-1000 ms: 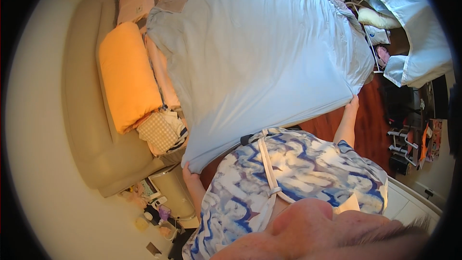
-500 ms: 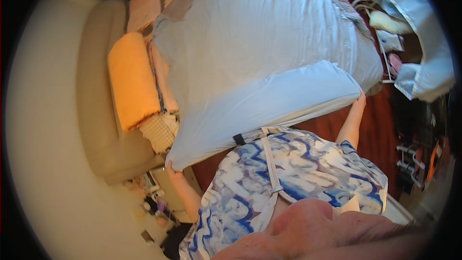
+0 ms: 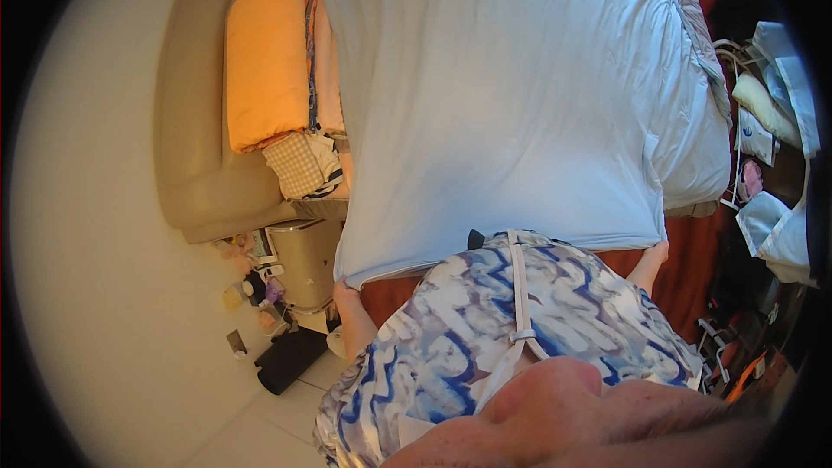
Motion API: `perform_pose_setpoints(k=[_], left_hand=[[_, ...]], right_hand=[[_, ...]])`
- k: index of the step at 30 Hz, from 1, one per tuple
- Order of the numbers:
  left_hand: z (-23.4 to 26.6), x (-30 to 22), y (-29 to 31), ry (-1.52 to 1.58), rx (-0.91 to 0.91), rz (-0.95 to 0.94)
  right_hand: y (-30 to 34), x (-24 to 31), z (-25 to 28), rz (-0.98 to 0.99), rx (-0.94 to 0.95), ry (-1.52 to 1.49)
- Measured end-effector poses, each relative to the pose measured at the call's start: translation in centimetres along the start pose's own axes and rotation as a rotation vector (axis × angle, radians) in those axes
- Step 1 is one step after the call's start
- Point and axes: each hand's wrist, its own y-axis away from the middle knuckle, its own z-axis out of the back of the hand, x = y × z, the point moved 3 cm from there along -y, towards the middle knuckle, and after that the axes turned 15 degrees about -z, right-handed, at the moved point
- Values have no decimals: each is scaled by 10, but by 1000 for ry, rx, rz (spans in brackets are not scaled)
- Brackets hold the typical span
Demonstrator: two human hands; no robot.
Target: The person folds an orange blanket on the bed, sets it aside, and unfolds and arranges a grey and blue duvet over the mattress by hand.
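Observation:
A light blue bedsheet [image 3: 503,130] spreads over the bed, with long wrinkles across its far part. At its near left corner, my left hand [image 3: 347,292] is closed on the hem. My right hand [image 3: 656,253] grips the near right corner at about the same height. Between the two hands the near edge is pulled nearly straight, close to my patterned shirt [image 3: 520,312]. Greyish bedding [image 3: 693,208] shows below the sheet on the right side. Most of my fingers are hidden by the cloth.
Left of the bed, a rolled orange quilt [image 3: 267,61] and a checked cloth [image 3: 295,165] lie by a beige headboard [image 3: 186,121]. Below stands a bedside cabinet [image 3: 305,264] beside small items. A white rack [image 3: 737,152] holds things at right. Reddish wood floor [image 3: 693,277] borders the bed.
Both hands have drawn the near edge toward me, and the folded-back flap at the right has opened out flat. My right hand has come lower. The view has shifted.

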Motion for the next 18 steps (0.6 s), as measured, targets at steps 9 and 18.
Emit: perform_pose_setpoints(k=[9, 18], left_hand=[[23, -7, -77, 121, -201, 220], [-26, -55, -145, 295, -43, 10]], right_hand=[[177, -217, 16, 613, -314, 334], [109, -197, -138, 708, 80, 575]])
